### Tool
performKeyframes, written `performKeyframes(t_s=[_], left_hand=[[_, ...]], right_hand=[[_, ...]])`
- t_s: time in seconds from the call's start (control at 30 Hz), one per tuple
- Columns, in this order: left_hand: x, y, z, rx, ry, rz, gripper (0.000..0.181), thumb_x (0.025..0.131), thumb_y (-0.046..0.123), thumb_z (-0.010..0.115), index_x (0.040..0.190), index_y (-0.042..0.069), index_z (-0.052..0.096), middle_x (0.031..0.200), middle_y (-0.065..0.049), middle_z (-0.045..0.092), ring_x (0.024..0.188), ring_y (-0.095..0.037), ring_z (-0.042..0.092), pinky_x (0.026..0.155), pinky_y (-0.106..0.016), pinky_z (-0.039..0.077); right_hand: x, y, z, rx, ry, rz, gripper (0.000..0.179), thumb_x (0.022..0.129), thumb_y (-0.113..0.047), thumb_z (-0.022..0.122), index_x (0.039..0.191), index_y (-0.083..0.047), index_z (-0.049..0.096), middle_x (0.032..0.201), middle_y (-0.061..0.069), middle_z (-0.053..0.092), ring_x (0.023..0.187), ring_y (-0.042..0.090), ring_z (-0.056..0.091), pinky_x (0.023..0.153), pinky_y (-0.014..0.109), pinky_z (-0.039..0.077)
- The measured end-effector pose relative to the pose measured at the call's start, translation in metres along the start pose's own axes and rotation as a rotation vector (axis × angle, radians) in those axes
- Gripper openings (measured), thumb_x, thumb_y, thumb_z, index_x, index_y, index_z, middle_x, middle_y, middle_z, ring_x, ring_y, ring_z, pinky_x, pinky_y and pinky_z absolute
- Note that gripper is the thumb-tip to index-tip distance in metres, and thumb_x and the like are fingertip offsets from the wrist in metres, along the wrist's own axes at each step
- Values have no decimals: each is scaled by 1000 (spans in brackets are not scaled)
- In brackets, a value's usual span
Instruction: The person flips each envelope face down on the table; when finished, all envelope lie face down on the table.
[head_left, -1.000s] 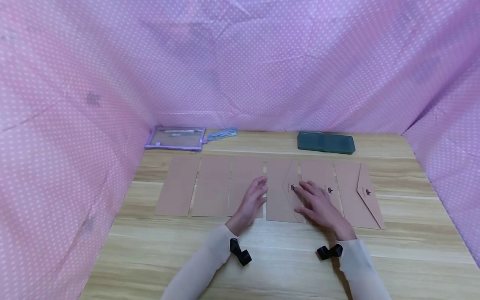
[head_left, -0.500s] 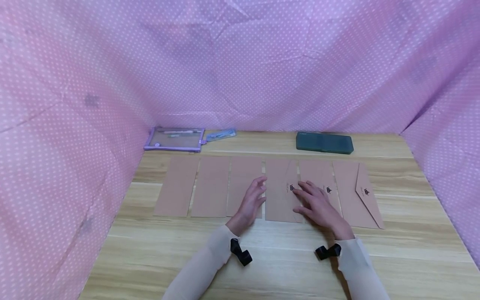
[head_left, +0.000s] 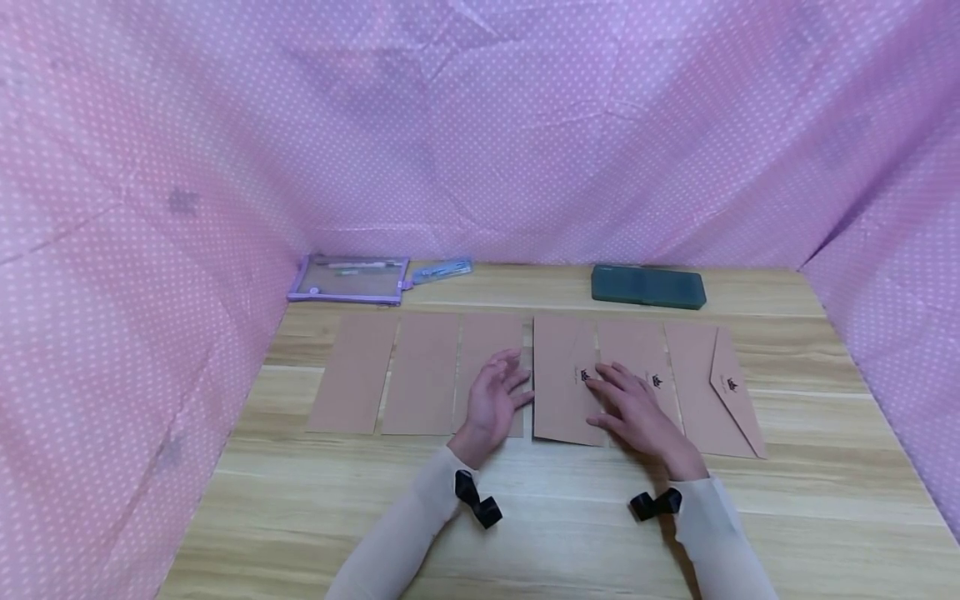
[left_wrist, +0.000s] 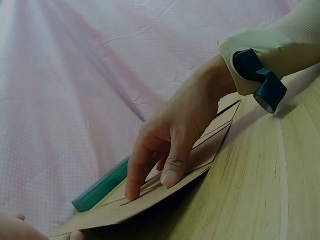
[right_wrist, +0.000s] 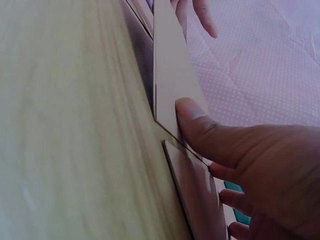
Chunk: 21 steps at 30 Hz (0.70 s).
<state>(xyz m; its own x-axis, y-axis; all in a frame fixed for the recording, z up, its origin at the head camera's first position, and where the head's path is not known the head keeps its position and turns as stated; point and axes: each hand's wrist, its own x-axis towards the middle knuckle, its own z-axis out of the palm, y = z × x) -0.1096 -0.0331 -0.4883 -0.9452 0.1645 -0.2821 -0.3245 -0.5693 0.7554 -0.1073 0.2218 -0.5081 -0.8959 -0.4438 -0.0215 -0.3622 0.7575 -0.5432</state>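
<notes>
A kraft envelope (head_left: 558,367) with a dark crown print lies in the middle of a row. Its left edge is raised off the table, as both wrist views show. My left hand (head_left: 491,404) is at that edge, palm turned partly up and fingers extended, thumb tip right at the edge. My right hand (head_left: 641,412) rests over the envelope's right side, thumb and index fingertip pressing on its face, other fingers spread toward the neighbouring envelope (head_left: 622,342). In the right wrist view, the right thumb (right_wrist: 190,110) lies along the envelope near its corner.
Three plain brown envelopes (head_left: 420,375) lie to the left. At the right end is an envelope (head_left: 690,375) with a pointed flap. Behind the row are a purple mesh pencil pouch (head_left: 360,287), a small blue packet (head_left: 442,270) and a dark green case (head_left: 648,286). Pink dotted cloth surrounds the table.
The middle envelope's left edge has risen from lying flat. My left hand has rolled palm-up and shifted slightly left. My right hand has stayed nearly in place.
</notes>
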Motion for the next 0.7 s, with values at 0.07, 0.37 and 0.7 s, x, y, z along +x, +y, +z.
performKeyframes(t_s=[0.07, 0.37, 0.7], left_hand=[[0, -1, 0, 4, -22, -27, 43, 98, 26, 30, 135, 9, 46, 152, -19, 34, 131, -33, 39, 100, -44, 40], [-4, -1, 4, 49, -110, -59, 60, 99, 28, 29, 150, -1, 24, 164, -26, 21, 151, -45, 18, 121, -57, 18], [-7, 1, 8, 65, -118, -19, 56, 100, 27, 29, 148, -1, 28, 160, -25, 32, 129, -25, 44, 95, -33, 41]], right_hand=[[0, 0, -1, 0, -7, 6, 57, 90, -27, 73, 142, -10, 55, 159, 21, 37, 151, 45, 21, 119, 71, 14], [2, -2, -2, -14, 2, -24, 59, 91, -26, 73, 143, -6, 54, 158, 21, 39, 150, 46, 23, 118, 70, 16], [5, -13, 3, 12, 62, -77, 59, 91, -28, 72, 142, -4, 54, 152, 21, 47, 144, 45, 36, 115, 66, 29]])
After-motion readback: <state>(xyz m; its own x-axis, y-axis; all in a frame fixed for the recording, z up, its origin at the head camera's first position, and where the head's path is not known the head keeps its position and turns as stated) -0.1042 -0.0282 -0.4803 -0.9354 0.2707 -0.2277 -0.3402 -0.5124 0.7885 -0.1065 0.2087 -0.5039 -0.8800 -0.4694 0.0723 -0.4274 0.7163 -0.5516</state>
